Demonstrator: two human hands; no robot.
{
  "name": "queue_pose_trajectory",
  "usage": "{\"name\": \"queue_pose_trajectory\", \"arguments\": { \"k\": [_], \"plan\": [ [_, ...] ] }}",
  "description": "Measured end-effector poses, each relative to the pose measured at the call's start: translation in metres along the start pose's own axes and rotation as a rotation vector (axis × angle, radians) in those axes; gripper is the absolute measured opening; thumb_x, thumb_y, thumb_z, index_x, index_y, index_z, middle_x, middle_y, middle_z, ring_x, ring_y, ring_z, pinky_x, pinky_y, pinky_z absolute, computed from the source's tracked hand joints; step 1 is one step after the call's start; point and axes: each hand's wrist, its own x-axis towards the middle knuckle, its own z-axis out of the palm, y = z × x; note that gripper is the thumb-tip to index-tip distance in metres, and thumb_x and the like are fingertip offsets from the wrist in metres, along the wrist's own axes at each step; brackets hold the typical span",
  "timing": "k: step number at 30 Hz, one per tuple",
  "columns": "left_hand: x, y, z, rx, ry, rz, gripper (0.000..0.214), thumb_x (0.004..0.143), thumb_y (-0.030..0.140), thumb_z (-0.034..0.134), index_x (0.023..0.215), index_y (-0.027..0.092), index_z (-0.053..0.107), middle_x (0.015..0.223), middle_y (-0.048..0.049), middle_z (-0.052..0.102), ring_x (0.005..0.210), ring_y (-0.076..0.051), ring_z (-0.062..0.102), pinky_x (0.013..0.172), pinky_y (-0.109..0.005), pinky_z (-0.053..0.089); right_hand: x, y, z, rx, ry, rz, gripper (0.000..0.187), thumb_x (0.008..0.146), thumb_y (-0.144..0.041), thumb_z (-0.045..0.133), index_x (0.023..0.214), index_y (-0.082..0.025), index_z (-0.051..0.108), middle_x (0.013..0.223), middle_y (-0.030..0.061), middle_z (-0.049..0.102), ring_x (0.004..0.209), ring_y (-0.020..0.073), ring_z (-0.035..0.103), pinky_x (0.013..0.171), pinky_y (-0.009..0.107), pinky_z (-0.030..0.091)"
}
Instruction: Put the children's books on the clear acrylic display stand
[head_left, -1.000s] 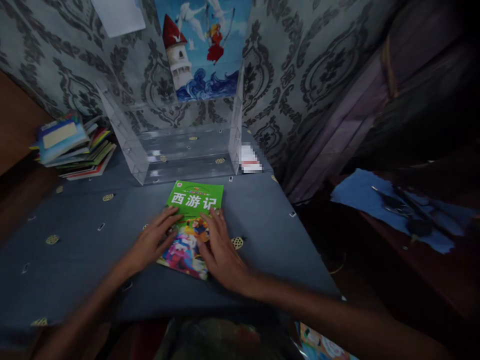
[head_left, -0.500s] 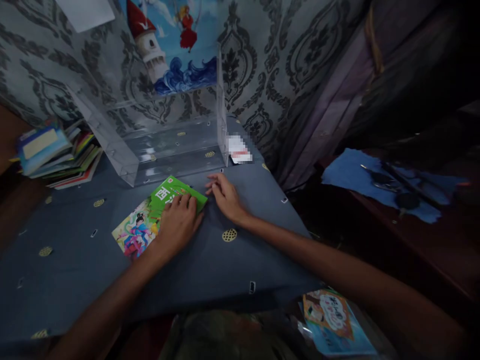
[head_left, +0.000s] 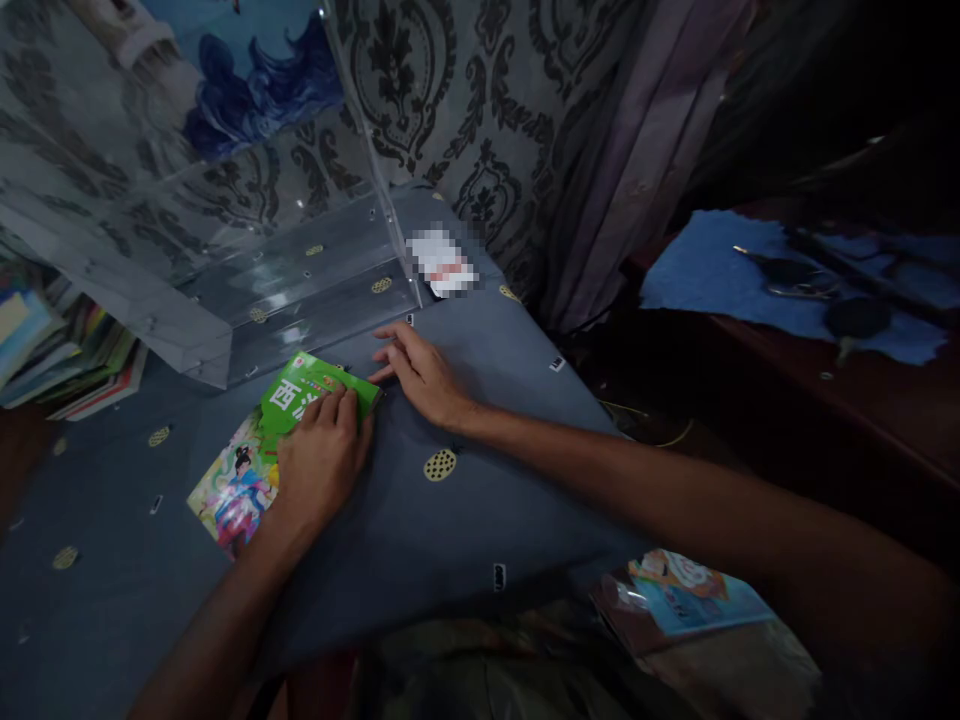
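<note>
A thin picture book [head_left: 238, 484] with a green and multicoloured cover lies at a slant on the grey-blue cloth. My left hand [head_left: 322, 450] rests on its cover, palm down, with the fingers lying slightly bent over the green part. Part of the cover is hidden beneath that hand. At the book's right corner is my right hand [head_left: 426, 380], its fingers apart and pointing left. Those fingertips are right by the corner; whether they touch it I cannot tell. Nothing is held in the right hand.
Behind the book stands a clear plastic rack [head_left: 202, 350]. A pile of books [head_left: 105, 360] is at its left, a blurred-out white card [head_left: 442, 265] at its right. Tools lie on a blue cloth [head_left: 697, 270] to the right. Packaged books [head_left: 697, 600] are below the table's front edge.
My view has swung right and tilted, so the rack and book sit further left in it. The right hand's fingertips have come slightly closer to the book's corner. My left hand stays on the cover.
</note>
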Motion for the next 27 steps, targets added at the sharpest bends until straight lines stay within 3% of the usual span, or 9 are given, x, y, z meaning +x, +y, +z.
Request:
{"name": "queue_pose_trajectory", "arguments": {
  "k": [12,19,23,27],
  "plan": [
    [0.002,0.007,-0.011,0.056,-0.101,-0.042,0.037,0.103,0.031,0.043,0.127,0.012,0.064,0.123,-0.0150,0.072,0.107,-0.033,0.070,0.070,-0.038,0.056,-0.001,0.002,-0.003,0.016,0.045,-0.055,0.018,0.104,-0.021,0.036,0.113,-0.021,0.052,0.102,0.0044,0.069,0.077,0.0147,0.075,0.087,0.037,0.058],
    [0.002,0.006,-0.010,0.045,-0.072,-0.036,0.038,0.103,0.030,0.042,0.128,0.011,0.064,0.121,-0.0159,0.073,0.105,-0.032,0.071,0.070,-0.038,0.056,0.000,0.001,-0.006,0.042,0.083,-0.090,0.021,0.104,-0.025,0.036,0.116,-0.020,0.054,0.102,0.0051,0.069,0.078,0.0149,0.074,0.088,0.037,0.057],
    [0.001,0.006,-0.008,0.029,-0.065,-0.041,0.037,0.103,0.031,0.043,0.126,0.012,0.065,0.121,-0.0166,0.072,0.105,-0.033,0.070,0.070,-0.037,0.056,-0.006,-0.007,-0.009,-0.003,0.052,-0.227,0.025,0.106,-0.026,0.035,0.119,-0.020,0.055,0.096,0.0044,0.072,0.085,0.0162,0.073,0.087,0.035,0.055],
    [0.000,0.005,-0.005,0.015,-0.058,-0.031,0.037,0.103,0.033,0.044,0.125,0.013,0.065,0.126,-0.0173,0.070,0.108,-0.034,0.069,0.071,-0.040,0.058,-0.014,-0.011,-0.010,-0.225,-0.005,-0.426,0.029,0.105,-0.023,0.037,0.121,-0.019,0.061,0.094,0.0046,0.073,0.096,0.0197,0.068,0.096,0.039,0.049]
  ]
}}
